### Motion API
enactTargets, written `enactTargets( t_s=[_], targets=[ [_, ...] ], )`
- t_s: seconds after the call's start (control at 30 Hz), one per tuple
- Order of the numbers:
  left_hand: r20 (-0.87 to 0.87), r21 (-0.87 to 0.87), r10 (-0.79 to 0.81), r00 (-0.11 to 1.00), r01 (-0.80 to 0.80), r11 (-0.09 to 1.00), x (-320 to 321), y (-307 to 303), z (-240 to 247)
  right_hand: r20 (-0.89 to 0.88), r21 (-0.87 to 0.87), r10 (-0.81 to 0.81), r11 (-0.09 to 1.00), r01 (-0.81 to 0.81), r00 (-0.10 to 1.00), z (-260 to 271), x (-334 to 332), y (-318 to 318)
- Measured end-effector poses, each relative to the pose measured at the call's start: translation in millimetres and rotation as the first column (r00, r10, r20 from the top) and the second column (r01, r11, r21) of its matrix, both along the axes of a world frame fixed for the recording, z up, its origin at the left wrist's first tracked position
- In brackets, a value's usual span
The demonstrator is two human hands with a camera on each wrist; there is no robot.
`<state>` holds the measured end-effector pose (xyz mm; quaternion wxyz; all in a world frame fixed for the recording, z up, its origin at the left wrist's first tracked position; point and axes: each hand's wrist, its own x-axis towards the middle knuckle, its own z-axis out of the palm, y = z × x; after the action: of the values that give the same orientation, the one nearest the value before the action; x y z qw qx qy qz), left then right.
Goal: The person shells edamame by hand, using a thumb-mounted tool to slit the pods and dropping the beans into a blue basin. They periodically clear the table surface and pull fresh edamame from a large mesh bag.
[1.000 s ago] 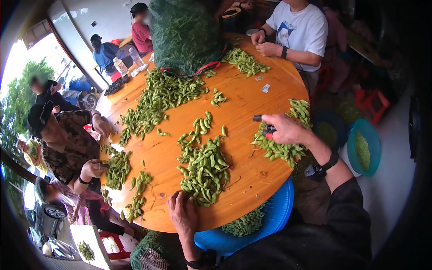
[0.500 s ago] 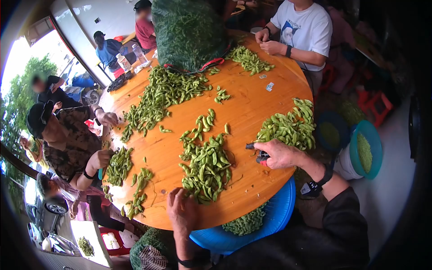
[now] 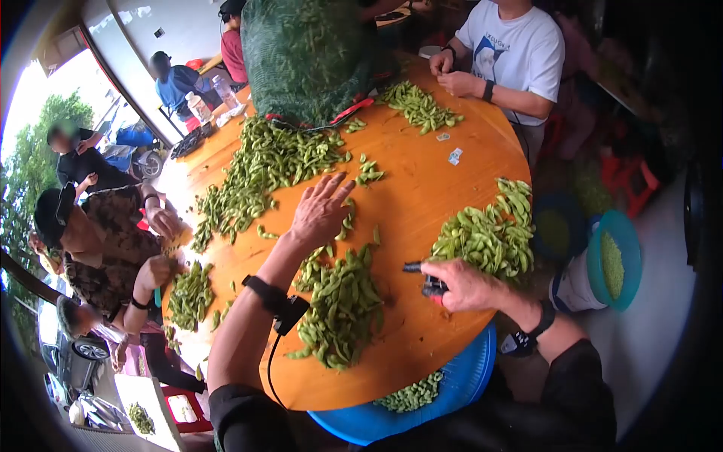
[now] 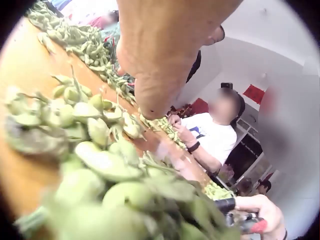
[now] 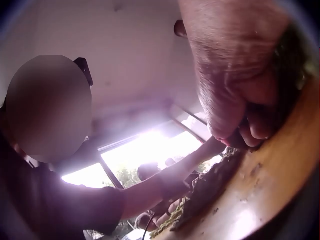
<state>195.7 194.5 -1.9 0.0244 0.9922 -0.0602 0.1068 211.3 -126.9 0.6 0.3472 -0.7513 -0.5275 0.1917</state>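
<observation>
The blue tub point(image 3: 482, 374) is sitting nearest the person, below the table edge on the near side of the middle pile point(image 3: 339, 313), presumably tucked there so stuff can drop straight in; it's holding small green beans, shelled by the look of it. The middle pile, all green pods, is lying on the round table point(image 3: 425, 169) between the person's arms, I'd guess for easy reach from both sides. The right hand point(image 3: 465, 288) is hanging just right of that pile, fingers bent in, with black-and-red pieces point(image 3: 412, 267) at the fingertips. Honestly can't tell if it's gripping a gadget or wearing finger covers. The left hand point(image 3: 320, 211), well apart from the other, is hanging by the pile's far end, fingers straight and a bit spread, gripping nothing I can see; can't tell if it's touching pods. Another pod pile point(image 3: 486, 237) is lying farther right of the middle one. Way beyond the middle pile, a big heap point(image 3: 260, 166) is lying at the foot of a green net sack point(image 3: 297, 64), so that's probably acting as the supply.
</observation>
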Motion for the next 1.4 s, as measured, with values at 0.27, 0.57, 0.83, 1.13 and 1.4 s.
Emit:
enactTargets(
  t_s=[0.27, 0.57, 0.83, 1.13, 1.4],
  targets=[
    [-0.009, 0.369, -0.036, 0.999, 0.037, 0.929, 76.1, 16.8, -4.8, -0.064, 0.011, -0.009, 1.000, 0.010, 0.998, 1.0, -0.4, -6.4],
    [-0.099, 0.369, 0.472, 0.876, -0.408, 0.835, 40.1, 117.2, -4.9, -0.116, 0.054, -0.005, 0.998, 0.011, 0.993, -6.8, -0.2, -9.4],
    [0.061, 0.101, 0.427, 0.902, -0.431, 0.897, 7.3, 117.8, 16.9, -0.099, 0.058, -0.017, 0.998, 0.023, 0.995, -1.1, -2.1, -7.5],
    [-0.330, -0.022, 0.004, 0.944, -0.012, 1.000, -84.3, -17.2, 90.2, -0.016, 0.148, -0.012, 0.989, 0.014, 1.000, -12.6, 0.1, -10.7],
    [-0.125, -0.269, 0.047, 0.991, -0.079, 0.960, -211.3, -75.5, 38.0, -0.049, 0.881, -0.356, 0.425, 0.209, 0.933, 120.8, -9.6, -97.6]
  ],
)
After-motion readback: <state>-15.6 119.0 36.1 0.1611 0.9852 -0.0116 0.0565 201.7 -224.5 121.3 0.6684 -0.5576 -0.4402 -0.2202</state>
